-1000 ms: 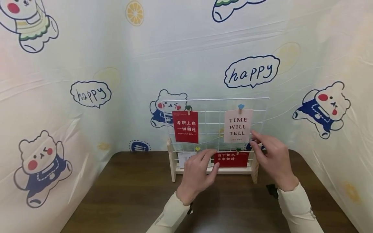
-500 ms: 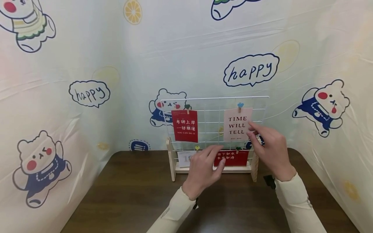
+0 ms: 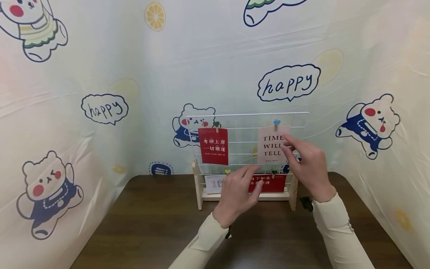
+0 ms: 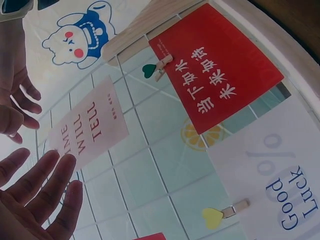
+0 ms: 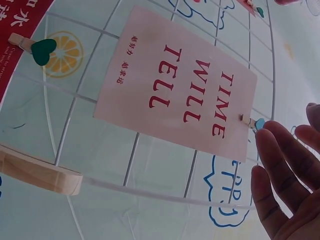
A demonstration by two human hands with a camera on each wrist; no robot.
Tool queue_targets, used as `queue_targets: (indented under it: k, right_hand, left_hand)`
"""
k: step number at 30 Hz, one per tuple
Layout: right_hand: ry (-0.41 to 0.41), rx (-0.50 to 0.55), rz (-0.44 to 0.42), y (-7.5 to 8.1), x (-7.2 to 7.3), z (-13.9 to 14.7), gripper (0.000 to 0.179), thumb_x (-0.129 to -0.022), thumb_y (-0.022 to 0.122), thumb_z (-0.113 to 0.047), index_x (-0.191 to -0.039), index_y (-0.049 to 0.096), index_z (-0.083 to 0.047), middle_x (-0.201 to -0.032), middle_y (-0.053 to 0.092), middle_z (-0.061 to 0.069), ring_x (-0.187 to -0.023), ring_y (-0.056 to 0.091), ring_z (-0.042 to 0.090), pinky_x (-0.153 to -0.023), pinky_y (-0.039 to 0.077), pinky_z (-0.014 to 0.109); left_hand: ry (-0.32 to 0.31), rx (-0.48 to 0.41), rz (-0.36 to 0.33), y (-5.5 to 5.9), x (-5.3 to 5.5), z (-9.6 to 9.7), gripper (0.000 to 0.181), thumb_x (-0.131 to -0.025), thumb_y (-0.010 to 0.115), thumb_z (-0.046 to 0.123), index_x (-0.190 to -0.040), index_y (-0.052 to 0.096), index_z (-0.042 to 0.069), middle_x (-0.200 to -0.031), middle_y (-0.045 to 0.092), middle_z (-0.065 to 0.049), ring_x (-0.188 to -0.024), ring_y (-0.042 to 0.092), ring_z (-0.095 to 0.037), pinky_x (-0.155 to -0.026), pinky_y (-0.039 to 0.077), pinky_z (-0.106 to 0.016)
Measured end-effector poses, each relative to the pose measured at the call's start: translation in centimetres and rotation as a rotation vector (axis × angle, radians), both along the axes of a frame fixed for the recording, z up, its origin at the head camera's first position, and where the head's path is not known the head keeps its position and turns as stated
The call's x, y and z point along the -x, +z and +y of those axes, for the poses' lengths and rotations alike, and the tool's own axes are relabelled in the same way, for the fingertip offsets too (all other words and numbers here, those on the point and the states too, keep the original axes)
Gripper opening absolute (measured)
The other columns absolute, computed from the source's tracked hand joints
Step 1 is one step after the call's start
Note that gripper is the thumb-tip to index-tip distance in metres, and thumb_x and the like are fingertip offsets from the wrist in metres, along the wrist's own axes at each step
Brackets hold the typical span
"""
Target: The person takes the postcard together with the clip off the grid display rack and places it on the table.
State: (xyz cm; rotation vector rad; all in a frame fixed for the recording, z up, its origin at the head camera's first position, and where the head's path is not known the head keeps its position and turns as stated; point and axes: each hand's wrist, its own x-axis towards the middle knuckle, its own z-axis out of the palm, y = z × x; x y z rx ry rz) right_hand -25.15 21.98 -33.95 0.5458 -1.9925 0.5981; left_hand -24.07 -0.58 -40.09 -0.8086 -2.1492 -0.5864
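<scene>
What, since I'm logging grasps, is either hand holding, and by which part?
Nothing: the left hand and right hand are empty; a blue clip holds the pink card.

Wht card (image 3: 212,184) partly behind LH (image 3: 236,195)

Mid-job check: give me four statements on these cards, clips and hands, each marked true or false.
1. The TIME WILL TELL card hangs from a blue heart clip. True.
2. In the head view, the left hand partly hides the Good Luck card. True.
3. The Good Luck card's clip is green. False: it is a yellow heart clip.
4. The right hand grips the wooden stand. False: in the head view, the right hand overlaps the TIME WILL TELL card.
</scene>
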Motion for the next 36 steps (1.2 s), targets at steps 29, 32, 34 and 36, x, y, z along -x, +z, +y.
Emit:
queue_targets:
  k: [29, 32, 34, 36]
  right_hand:
    - [0.019, 0.039, -0.007, 1.6, 2.0, -0.6, 0.034, -0.095, 0.075, -0.008, -0.128, 0.072, -0.003, -0.096, 0.080, 0.016, -0.078, 0.075, 0.029, -0.066, 0.059, 0.040]
    - [0.022, 0.041, -0.008, 1.8, 2.2, -0.6, 0.033, -0.095, 0.074, -0.009, -0.127, 0.072, -0.003, -0.096, 0.081, 0.015, -0.079, 0.076, 0.029, -0.066, 0.058, 0.038]
    - [0.021, 0.042, -0.008, 1.9, 2.3, -0.6, 0.032, -0.095, 0.074, -0.009, -0.127, 0.072, -0.002, -0.095, 0.081, 0.016, -0.079, 0.076, 0.030, -0.065, 0.057, 0.039]
    - [0.022, 0.045, -0.012, 2.0, 2.4, -0.7, 0.031, -0.096, 0.074, -0.009, -0.126, 0.073, -0.002, -0.095, 0.081, 0.016, -0.079, 0.076, 0.030, -0.065, 0.057, 0.042]
  left_hand:
    - [0.019, 0.006, 0.004, 0.7, 1.2, 1.2, 0.044, -0.094, 0.073, 0.035, -0.134, 0.066, 0.018, -0.129, 0.075, 0.002, -0.104, 0.077, -0.014, -0.087, 0.063, -0.027]
    - [0.028, 0.008, 0.004, 0.8, 1.3, 1.3, 0.044, -0.093, 0.074, 0.033, -0.134, 0.066, 0.018, -0.129, 0.076, 0.001, -0.104, 0.077, -0.015, -0.087, 0.063, -0.028]
    - [0.031, 0.007, 0.004, 0.8, 1.4, 1.3, 0.044, -0.093, 0.076, 0.032, -0.133, 0.066, 0.017, -0.129, 0.076, 0.001, -0.104, 0.077, -0.015, -0.086, 0.063, -0.028]
    - [0.037, 0.010, 0.002, 0.8, 1.5, 1.3, 0.045, -0.093, 0.076, 0.033, -0.134, 0.066, 0.018, -0.129, 0.075, 0.001, -0.104, 0.077, -0.015, -0.086, 0.063, -0.028]
